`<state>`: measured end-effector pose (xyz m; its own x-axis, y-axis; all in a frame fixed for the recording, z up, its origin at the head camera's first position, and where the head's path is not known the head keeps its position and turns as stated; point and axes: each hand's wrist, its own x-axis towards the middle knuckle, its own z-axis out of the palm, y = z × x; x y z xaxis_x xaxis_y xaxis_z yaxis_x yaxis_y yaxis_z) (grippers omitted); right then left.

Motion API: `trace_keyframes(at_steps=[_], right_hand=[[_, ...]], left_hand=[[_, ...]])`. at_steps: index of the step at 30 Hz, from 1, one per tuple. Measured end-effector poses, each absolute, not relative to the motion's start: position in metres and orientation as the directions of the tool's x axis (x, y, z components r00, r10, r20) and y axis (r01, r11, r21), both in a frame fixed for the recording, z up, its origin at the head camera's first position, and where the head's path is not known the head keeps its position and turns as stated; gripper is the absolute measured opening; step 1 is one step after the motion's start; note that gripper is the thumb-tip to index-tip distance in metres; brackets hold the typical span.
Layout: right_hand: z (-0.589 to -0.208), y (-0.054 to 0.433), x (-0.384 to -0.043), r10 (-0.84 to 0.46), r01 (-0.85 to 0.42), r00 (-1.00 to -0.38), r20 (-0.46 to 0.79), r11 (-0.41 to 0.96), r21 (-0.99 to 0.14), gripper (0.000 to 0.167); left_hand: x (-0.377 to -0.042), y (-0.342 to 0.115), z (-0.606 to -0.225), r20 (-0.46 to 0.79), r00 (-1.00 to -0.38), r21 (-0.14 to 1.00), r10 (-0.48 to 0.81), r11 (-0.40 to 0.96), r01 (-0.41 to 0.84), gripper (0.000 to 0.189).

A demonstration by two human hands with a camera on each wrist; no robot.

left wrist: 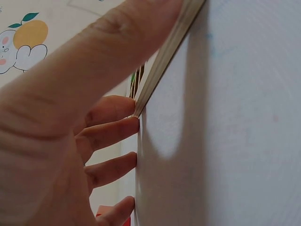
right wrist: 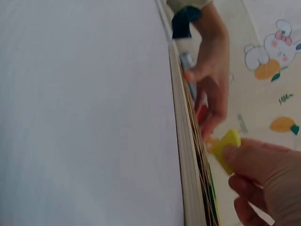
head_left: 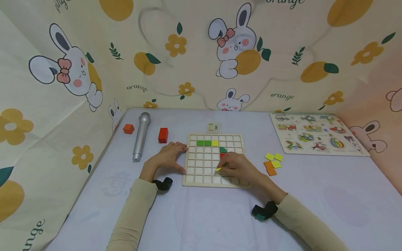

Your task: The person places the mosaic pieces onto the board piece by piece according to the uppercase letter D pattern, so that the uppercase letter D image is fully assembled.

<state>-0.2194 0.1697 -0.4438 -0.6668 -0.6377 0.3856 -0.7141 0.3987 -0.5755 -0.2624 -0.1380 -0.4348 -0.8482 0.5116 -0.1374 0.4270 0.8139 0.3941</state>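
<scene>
From sleeves (head_left: pixel 309 221), pinching a tile (right wrist: pixel 227 140) in the right hand (head_left: pixel 237 165) just above the board (head_left: pixel 204 185), touching its left edge with uncurled left hand (head_left: pixel 168 155).

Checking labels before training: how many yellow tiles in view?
5: one yellow tile on the board, beside a green tile; one pinched in the right hand; three loose yellow tiles by the orange tiles. The right hand may hide more.
</scene>
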Motion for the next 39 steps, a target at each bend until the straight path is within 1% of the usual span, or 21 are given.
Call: trace_keyframes(at_steps=[2,8,15,22,27,31,35,39], right_hand=[[-0.4471,0.1648,-0.2187,-0.646,-0.721,-0.662,0.38,0.41,-0.559,0.015],[-0.4505,0.1625,-0.2175,-0.671,-0.707,-0.661,0.335,0.408,-0.578,0.014],[-0.45,0.1645,-0.2195,-0.708,-0.744,-0.628,0.323,0.424,-0.516,0.017],[-0.449,0.1652,-0.22,-0.716,-0.754,-0.618,0.325,0.423,-0.503,0.016],[-0.4511,0.1638,-0.2207,-0.703,-0.748,-0.629,0.333,0.43,-0.504,0.014],[-0.454,0.1625,-0.2215,-0.677,-0.727,-0.66,0.325,0.466,-0.504,0.012],[-0.4549,0.1623,-0.2214,-0.655,-0.705,-0.687,0.315,0.496,-0.507,0.016],[-0.4552,0.1628,-0.2217,-0.648,-0.696,-0.696,0.308,0.507,-0.509,0.019]], left_hand=[[-0.2622,-0.1377,-0.4345,-0.139,-0.847,0.396,0.513,0.813,0.427,0.089],[-0.2616,-0.1367,-0.4334,-0.148,-0.845,0.391,0.513,0.816,0.427,0.089],[-0.2613,-0.1364,-0.432,-0.148,-0.845,0.383,0.514,0.818,0.43,0.088],[-0.2618,-0.1366,-0.4322,-0.145,-0.845,0.383,0.515,0.817,0.432,0.088],[-0.2613,-0.1364,-0.4313,-0.143,-0.842,0.381,0.519,0.815,0.438,0.087],[-0.2608,-0.1363,-0.4309,-0.141,-0.841,0.378,0.522,0.814,0.441,0.087],[-0.2601,-0.1365,-0.4301,-0.142,-0.842,0.385,0.52,0.813,0.437,0.088],[-0.2595,-0.1363,-0.4295,-0.142,-0.843,0.386,0.52,0.813,0.436,0.088]])
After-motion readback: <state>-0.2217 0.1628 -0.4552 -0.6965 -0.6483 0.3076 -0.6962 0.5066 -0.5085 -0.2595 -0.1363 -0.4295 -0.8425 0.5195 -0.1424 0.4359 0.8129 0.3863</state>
